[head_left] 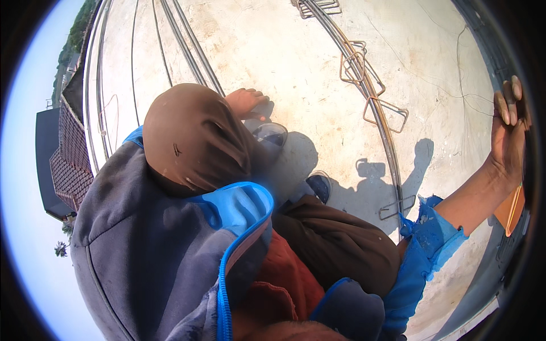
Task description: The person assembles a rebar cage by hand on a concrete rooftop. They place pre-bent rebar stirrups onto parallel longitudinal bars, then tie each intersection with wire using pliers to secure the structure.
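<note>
My left hand [245, 103] reaches past my bent knee in brown trousers [196, 136], low over the pale concrete, its fingers apart. It is next to the ends of several long steel bars [187, 45] and my left shoe [272, 134]; nothing shows in it. My right arm stretches out to the far right, where my right hand [508, 122] is up against a dark surface at the picture's rim. Its fingers point up, slightly bent and apart, with no held thing visible. Below that wrist is an orange-brown flat piece [510, 211], partly cut off.
A long bundle of bars [372, 96] with bent wire stirrups [392, 116] around it crosses the concrete floor [432, 74]. Loose thin wire [460, 68] lies at the right. Beyond the left edge are tiled roofs [71, 165]. My other shoe [319, 186] stands mid-picture.
</note>
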{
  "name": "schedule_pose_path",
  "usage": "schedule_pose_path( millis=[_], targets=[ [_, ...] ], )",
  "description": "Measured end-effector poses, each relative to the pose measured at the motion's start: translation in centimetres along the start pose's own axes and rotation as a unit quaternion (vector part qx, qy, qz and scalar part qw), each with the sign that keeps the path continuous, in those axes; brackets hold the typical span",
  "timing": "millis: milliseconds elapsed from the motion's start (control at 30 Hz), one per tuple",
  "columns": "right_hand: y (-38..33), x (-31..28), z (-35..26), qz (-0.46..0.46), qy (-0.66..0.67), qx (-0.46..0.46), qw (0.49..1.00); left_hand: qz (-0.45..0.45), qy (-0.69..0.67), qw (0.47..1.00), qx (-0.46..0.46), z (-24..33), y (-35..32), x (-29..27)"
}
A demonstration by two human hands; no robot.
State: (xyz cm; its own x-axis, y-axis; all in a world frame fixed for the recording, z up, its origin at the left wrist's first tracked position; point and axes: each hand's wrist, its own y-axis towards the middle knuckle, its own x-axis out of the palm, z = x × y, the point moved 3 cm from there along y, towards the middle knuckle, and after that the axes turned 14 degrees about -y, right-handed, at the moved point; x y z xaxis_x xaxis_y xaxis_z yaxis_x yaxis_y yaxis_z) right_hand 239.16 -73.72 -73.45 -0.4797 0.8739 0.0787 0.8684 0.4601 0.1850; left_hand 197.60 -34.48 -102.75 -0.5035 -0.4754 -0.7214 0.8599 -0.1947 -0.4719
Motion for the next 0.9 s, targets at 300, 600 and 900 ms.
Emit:
schedule_pose_path(
  millis=[300, 600, 900],
  targets=[
    [-9.6, 18.4, 11.7, -0.2, 0.028, 0.227, 0.953, -0.041, -0.201, 0.962, -0.178, 1.4, -3.5, 3.1],
    [-14.2, 21.6, 16.6, -0.064, 0.189, 0.301, 0.933, 0.215, -0.522, 0.825, -0.027, 12.0, 3.9, -14.1],
    [-11.3, 20.7, 15.1, 0.044, 0.248, 0.229, 0.94, 0.185, -0.427, 0.884, 0.041, 19.4, 9.1, -20.5]
  ],
)
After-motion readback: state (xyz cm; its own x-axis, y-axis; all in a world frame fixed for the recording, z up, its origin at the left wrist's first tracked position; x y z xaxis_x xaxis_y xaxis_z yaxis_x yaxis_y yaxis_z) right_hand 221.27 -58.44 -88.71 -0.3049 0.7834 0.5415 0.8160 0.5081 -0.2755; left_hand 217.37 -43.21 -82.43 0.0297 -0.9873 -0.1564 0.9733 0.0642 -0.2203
